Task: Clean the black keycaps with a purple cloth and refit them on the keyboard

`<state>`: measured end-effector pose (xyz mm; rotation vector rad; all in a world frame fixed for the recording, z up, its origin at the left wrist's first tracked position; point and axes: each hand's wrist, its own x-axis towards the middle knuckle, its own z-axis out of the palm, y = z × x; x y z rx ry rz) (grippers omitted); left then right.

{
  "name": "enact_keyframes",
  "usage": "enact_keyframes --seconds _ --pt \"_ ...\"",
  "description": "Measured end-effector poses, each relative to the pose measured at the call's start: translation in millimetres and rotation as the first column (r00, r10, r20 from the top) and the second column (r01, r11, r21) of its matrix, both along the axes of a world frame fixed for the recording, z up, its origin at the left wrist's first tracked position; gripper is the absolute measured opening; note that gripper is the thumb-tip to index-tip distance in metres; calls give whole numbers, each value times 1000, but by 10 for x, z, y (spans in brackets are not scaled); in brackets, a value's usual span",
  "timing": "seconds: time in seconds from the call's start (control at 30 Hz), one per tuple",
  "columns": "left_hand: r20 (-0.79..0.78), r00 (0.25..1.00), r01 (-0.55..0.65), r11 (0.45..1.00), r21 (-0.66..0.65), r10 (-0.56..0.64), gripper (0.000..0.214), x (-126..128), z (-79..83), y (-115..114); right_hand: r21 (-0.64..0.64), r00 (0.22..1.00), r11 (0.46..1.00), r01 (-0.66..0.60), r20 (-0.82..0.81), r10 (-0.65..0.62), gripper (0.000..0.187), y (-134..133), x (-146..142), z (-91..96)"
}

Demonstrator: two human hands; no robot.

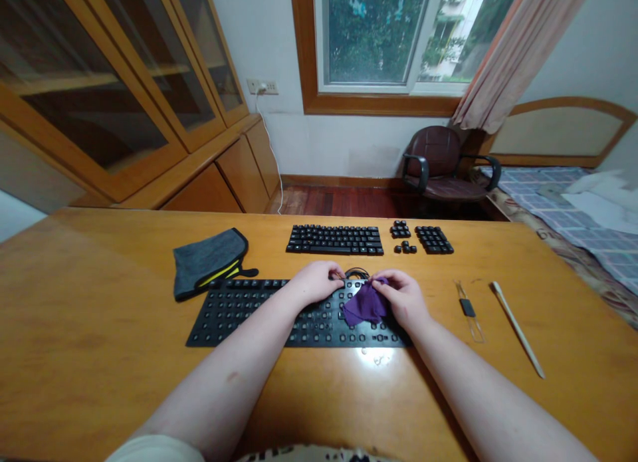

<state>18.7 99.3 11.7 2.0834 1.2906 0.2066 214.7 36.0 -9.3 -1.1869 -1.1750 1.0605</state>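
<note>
Bare table (100, 355) lies open along the near edge. On the stripped keyboard (239, 312), the right hand (406, 299) pinches a purple cloth (366, 306). The left hand (315, 282) curls at the keyboard's far edge, its grip unclear. A stick (518, 329) lies to the right and a gray cloth (207, 262) to the left, with keycaps (335, 239) beyond.

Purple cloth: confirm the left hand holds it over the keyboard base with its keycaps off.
Wrong hand. In the head view the right hand holds the purple cloth over the keyboard base with its keycaps off; the left hand only rests on the base.
</note>
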Motion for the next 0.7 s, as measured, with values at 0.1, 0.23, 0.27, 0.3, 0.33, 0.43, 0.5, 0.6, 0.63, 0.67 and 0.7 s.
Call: enact_keyframes --seconds 0.1,0.23,0.27,0.3,0.33,0.43,0.5,0.6,0.63,0.67,0.7 --pt "2 1000 -28 997 73 28 18 7 56 -49 50 999 998 -30 -8 31 8 9 25 -7" --pt "-25 997 -73 977 202 79 19 34 198 -60 84 992 995 51 -116 -41 19 35 65 -24" --pt "-32 997 -66 974 217 75 20 57 238 -27 68 987 995 69 -149 -58 22 40 71 -29" --pt "-42 997 -51 973 227 62 20 91 277 26 45 984 996 72 -169 -63 23 42 74 -34" --pt "-55 997 -30 972 235 44 20 139 312 99 20 982 998 64 -178 -60 24 41 73 -40" --pt "-83 996 3 960 280 21 21 369 382 417 -34 985 999 5 -170 -11 18 26 53 -58" --pt "-68 998 18 960 279 1 20 582 394 666 -49 983 998 -36 -184 26 11 10 24 -55" --pt "-9 999 40 956 290 -39 21 928 363 1010 -79 964 994 -81 -258 58 11 -6 -22 -14" --pt "-4 999 42 957 288 -42 21 1038 340 1105 -85 954 991 -104 -291 75 13 -8 -33 4" --pt "-4 999 41 958 283 -42 21 1142 311 1190 -84 948 990 -116 -307 85 15 -8 -40 20" --pt "-6 999 40 961 275 -40 21 1238 277 1264 -77 945 988 -132 -312 102 15 -6 -43 30"
